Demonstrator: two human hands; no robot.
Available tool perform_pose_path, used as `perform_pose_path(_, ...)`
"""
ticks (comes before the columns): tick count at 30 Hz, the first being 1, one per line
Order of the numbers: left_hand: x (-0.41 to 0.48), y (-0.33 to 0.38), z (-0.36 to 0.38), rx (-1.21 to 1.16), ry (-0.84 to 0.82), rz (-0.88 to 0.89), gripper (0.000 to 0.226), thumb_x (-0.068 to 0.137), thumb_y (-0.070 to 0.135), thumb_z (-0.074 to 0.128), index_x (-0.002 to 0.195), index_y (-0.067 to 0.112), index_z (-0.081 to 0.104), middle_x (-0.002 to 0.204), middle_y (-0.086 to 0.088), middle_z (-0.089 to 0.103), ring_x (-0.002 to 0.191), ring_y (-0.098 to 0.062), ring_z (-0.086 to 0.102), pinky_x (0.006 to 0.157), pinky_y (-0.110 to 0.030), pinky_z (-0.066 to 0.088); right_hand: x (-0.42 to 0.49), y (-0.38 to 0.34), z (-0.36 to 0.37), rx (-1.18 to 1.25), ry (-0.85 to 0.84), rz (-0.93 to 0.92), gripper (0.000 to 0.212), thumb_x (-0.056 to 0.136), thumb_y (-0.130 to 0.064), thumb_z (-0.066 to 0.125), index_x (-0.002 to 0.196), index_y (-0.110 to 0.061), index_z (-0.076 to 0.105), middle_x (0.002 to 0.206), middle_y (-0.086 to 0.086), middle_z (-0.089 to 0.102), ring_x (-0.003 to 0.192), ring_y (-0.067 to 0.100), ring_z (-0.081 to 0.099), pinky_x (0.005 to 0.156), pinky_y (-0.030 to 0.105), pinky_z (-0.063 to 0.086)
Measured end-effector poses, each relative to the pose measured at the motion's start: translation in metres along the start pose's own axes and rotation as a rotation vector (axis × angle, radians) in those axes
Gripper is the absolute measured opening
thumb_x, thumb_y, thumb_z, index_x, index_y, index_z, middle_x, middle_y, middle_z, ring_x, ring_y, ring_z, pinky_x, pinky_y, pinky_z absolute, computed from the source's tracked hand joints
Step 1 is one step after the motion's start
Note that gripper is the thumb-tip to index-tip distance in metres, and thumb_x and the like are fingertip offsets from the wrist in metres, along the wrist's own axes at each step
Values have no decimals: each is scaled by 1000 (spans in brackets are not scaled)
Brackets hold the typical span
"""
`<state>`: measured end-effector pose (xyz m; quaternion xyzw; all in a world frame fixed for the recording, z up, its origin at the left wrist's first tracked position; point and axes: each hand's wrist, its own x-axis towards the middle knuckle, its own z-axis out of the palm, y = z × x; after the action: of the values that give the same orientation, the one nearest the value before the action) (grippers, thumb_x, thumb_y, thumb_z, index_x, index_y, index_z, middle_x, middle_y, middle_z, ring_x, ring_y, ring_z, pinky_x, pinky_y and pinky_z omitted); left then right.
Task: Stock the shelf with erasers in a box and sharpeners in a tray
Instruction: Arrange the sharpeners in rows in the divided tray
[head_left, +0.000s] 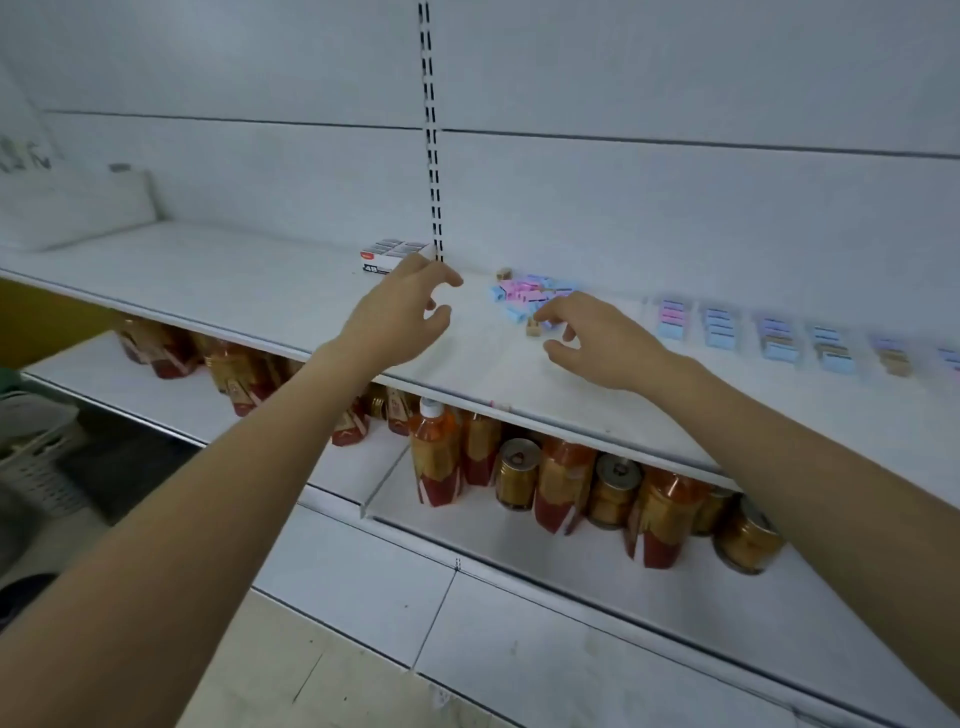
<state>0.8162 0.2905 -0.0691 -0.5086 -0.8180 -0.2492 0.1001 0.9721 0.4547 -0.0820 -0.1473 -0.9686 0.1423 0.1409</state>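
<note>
On the white upper shelf (249, 291), the eraser box (390, 255), printed "48", lies against the back wall beside the slotted upright (430, 156). The left hand (400, 314) hovers just in front of the box, covering its right front corner, fingers loosely curled and holding nothing. Right of the box lies a loose heap of pink, blue and tan sharpeners (527, 292); the right hand (592, 338) reaches over the heap's near edge, fingers bent, but whether it pinches a piece cannot be told. Further right of the box, a clear tray (649, 312) holds sharpeners in rows. Below the box, a lower shelf carries bottles (435, 457) and cans (517, 474).
</note>
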Motion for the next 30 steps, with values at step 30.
perform_pose_path(30,152,-55,91,-83,-369,223,44,89,10,51,132,13,44,129,-12,44,115,-27,47,95,-27,34,103,51,9,-62,35,238,30,88,-17,56,118,-13,57,118,8,56,98,18,51,78,20,33)
